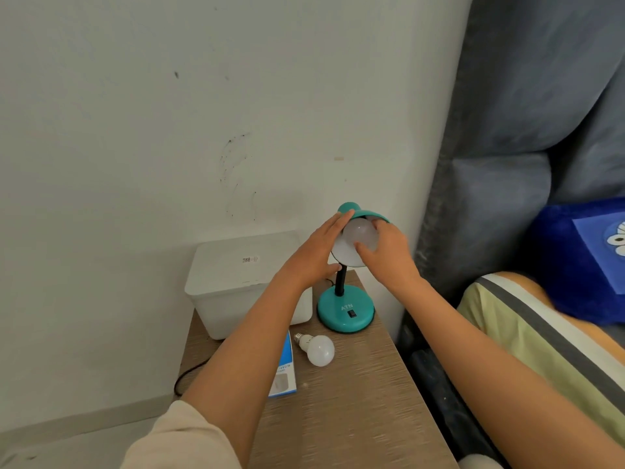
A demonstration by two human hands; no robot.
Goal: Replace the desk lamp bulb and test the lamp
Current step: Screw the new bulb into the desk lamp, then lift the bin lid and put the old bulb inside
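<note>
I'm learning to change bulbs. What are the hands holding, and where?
The right hand grips the bulb by its round dome. The left hand rests flat against the lamp shade.

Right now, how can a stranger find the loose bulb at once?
Find the wooden table by the wall. Before the teal lamp base, beside a blue box, lies a white bulb. Unlike the bulb in the shade, it lies sideways, untouched, its screw cap showing.

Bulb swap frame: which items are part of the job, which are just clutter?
Job: desk lamp, left hand on it; bulb in shade, gripped by right hand; loose bulb; bulb box.
Clutter: white bin; blue cushion.
</note>
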